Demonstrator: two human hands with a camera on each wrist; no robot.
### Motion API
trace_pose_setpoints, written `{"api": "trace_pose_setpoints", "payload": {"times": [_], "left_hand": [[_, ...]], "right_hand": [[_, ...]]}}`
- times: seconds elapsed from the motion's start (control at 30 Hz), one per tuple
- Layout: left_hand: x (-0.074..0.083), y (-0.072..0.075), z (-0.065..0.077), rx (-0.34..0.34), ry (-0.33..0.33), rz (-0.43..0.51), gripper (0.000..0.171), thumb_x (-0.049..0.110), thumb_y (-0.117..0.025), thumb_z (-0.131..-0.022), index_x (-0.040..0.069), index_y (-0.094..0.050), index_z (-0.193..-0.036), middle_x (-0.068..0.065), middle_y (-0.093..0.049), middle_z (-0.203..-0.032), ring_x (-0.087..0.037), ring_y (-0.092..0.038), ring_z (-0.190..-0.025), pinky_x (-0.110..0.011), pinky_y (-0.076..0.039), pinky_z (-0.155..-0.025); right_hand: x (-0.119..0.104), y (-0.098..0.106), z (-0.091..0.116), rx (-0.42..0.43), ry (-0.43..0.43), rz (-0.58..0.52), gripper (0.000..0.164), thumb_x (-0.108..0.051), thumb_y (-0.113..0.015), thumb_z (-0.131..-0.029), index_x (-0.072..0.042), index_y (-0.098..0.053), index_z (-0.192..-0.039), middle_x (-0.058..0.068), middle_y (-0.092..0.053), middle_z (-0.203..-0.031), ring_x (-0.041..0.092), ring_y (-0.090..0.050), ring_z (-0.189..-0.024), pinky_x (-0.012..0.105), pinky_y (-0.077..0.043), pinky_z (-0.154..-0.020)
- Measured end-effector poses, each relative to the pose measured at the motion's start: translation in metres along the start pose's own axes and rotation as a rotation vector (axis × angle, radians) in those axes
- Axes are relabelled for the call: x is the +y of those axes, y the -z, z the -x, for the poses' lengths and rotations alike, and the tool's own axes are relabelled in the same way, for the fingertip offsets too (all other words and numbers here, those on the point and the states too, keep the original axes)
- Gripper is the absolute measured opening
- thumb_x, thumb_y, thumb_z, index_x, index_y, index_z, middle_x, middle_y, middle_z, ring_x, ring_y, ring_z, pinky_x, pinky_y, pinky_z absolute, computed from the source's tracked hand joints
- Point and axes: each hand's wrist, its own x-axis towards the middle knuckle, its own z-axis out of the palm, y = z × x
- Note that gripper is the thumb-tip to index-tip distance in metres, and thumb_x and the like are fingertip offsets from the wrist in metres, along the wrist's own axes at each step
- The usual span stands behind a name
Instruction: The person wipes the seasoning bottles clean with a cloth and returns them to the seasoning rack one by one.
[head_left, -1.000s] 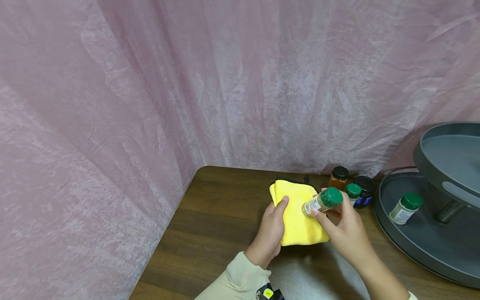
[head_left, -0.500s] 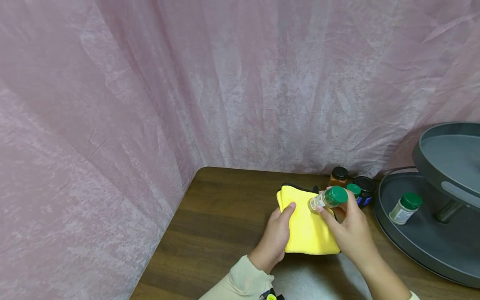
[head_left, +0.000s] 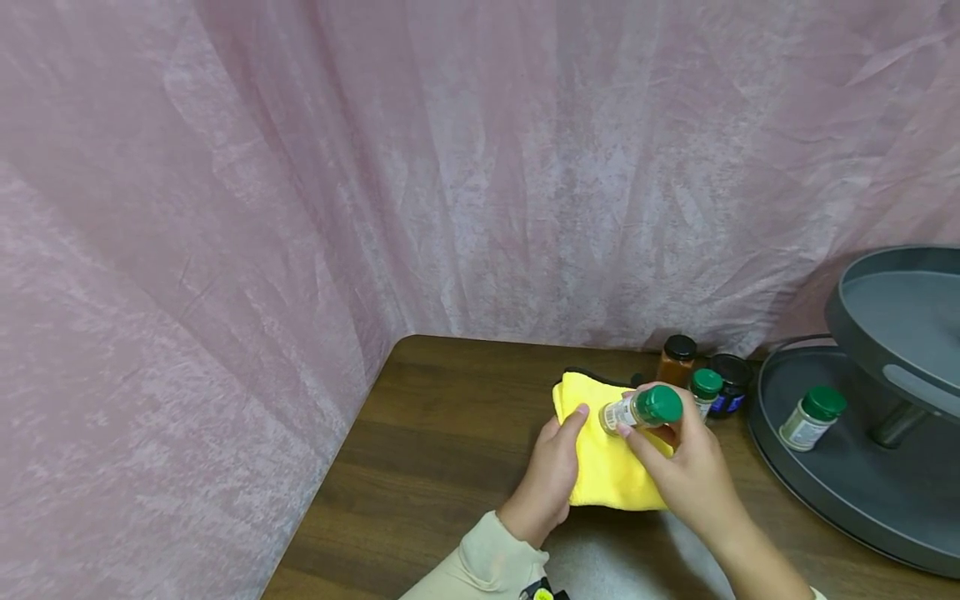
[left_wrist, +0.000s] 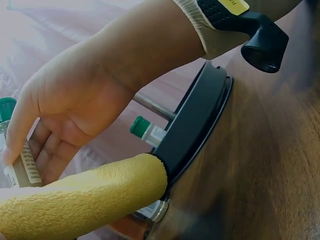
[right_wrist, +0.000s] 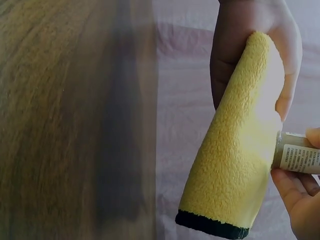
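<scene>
A folded yellow cloth [head_left: 600, 467] with black edging is gripped at its left side by my left hand [head_left: 551, 471], the thumb lying on top. My right hand [head_left: 693, 467] holds a small spice jar [head_left: 621, 414] with a green cap, tilted so its base faces the cloth. In the right wrist view the jar [right_wrist: 300, 157] has its base end against the cloth [right_wrist: 235, 145]. From the left wrist, the right hand's fingers curl round the jar [left_wrist: 25, 167] above the cloth [left_wrist: 85, 195].
Behind my right hand stand an orange-brown jar [head_left: 677, 362] with a black lid, another green-capped jar [head_left: 706, 387] and a dark jar [head_left: 729, 383]. A grey two-tier round stand [head_left: 862, 508] at the right bears a green-capped jar [head_left: 810, 421]. Pink curtain hangs behind the wooden table [head_left: 420, 442].
The cloth and left hand moved slightly right and nearer, then stayed about still. The right hand with the spice jar went right, then back left across the cloth.
</scene>
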Motion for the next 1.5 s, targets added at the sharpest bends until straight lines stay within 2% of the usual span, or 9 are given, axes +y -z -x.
{"api": "trace_pose_setpoints", "payload": {"times": [0.2,0.47,0.73,0.87,1.13,1.27,1.4,1.5], "left_hand": [[0.002,0.003,-0.003,-0.002,-0.019,0.008,0.043,0.049,-0.050,-0.102,0.014,-0.057,-0.125,-0.005,-0.072,-0.112,-0.017,-0.072,-0.097,-0.030,-0.059,-0.080],[0.008,0.007,-0.004,0.043,-0.059,0.014,0.044,0.047,-0.050,-0.102,0.010,-0.056,-0.126,-0.007,-0.071,-0.111,-0.016,-0.071,-0.095,-0.030,-0.059,-0.079],[0.009,0.007,-0.003,0.054,-0.051,0.002,0.046,0.049,-0.052,-0.101,0.010,-0.057,-0.125,-0.007,-0.071,-0.108,-0.016,-0.071,-0.092,-0.030,-0.058,-0.076],[0.008,0.007,-0.003,0.040,-0.048,-0.007,0.045,0.049,-0.052,-0.101,0.011,-0.058,-0.124,-0.008,-0.072,-0.108,-0.017,-0.071,-0.092,-0.031,-0.058,-0.076],[0.004,0.006,-0.001,-0.006,0.003,-0.034,0.046,0.052,-0.051,-0.101,0.013,-0.057,-0.124,-0.006,-0.072,-0.107,-0.017,-0.071,-0.092,-0.031,-0.058,-0.076],[0.003,0.006,-0.001,-0.010,-0.011,-0.029,0.044,0.048,-0.052,-0.101,0.012,-0.055,-0.126,-0.008,-0.071,-0.109,-0.018,-0.071,-0.093,-0.032,-0.058,-0.076],[0.004,0.006,-0.002,-0.001,-0.028,-0.017,0.036,0.038,-0.055,-0.101,0.011,-0.054,-0.126,-0.009,-0.071,-0.108,-0.017,-0.071,-0.091,-0.032,-0.058,-0.075],[0.004,0.006,-0.003,0.013,-0.034,-0.005,0.033,0.033,-0.056,-0.100,0.011,-0.054,-0.124,-0.009,-0.071,-0.106,-0.017,-0.071,-0.090,-0.033,-0.058,-0.074]], "right_hand": [[-0.004,-0.002,0.002,-0.030,-0.014,0.008,0.051,-0.004,-0.075,-0.090,-0.004,-0.048,-0.132,0.005,-0.061,-0.120,-0.004,-0.061,-0.104,0.007,-0.048,-0.091],[-0.003,-0.001,0.002,-0.037,0.037,-0.020,0.048,0.001,-0.075,-0.088,-0.004,-0.050,-0.129,0.007,-0.066,-0.117,-0.003,-0.062,-0.105,0.008,-0.048,-0.093],[0.000,0.004,-0.002,-0.026,0.041,-0.005,0.052,0.003,-0.074,-0.088,0.001,-0.047,-0.132,0.007,-0.060,-0.123,-0.005,-0.059,-0.109,0.007,-0.046,-0.095],[0.002,0.007,-0.003,-0.023,0.032,0.005,0.053,0.001,-0.074,-0.088,0.000,-0.046,-0.134,0.011,-0.062,-0.124,-0.008,-0.058,-0.110,0.006,-0.046,-0.095],[0.004,0.011,-0.005,-0.013,0.013,0.058,0.056,-0.005,-0.074,-0.090,-0.001,-0.044,-0.137,0.016,-0.064,-0.128,-0.014,-0.054,-0.112,0.003,-0.043,-0.093],[0.004,0.012,-0.005,-0.002,0.013,0.074,0.057,-0.006,-0.076,-0.089,-0.002,-0.045,-0.137,0.013,-0.062,-0.128,-0.012,-0.054,-0.111,0.003,-0.044,-0.092],[0.002,0.014,-0.005,0.026,0.016,0.107,0.058,-0.007,-0.079,-0.087,-0.003,-0.048,-0.135,0.006,-0.063,-0.121,-0.010,-0.056,-0.108,0.007,-0.048,-0.089],[0.001,0.015,-0.005,0.050,0.013,0.156,0.057,-0.010,-0.081,-0.086,-0.004,-0.050,-0.134,0.002,-0.064,-0.116,-0.013,-0.056,-0.104,0.005,-0.047,-0.087]]}}
